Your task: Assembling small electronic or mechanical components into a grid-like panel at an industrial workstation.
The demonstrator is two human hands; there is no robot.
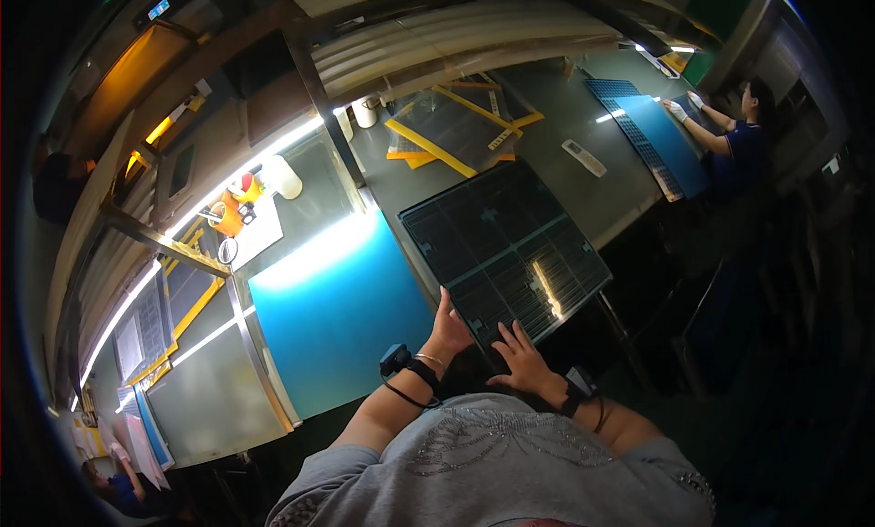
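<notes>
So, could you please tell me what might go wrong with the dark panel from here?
The dark panel could slip: the left hand and right hand are both at its near end. Its left edge lies close to the blue sheet, so a sideways slide might scuff that.

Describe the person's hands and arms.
The left hand and right hand are ungloved. Each wrist wears a dark strap with a small boxy device and dark cable; the left adds a thin, pale bracelet. The grey sleeves are short, with shiny studs.
</notes>
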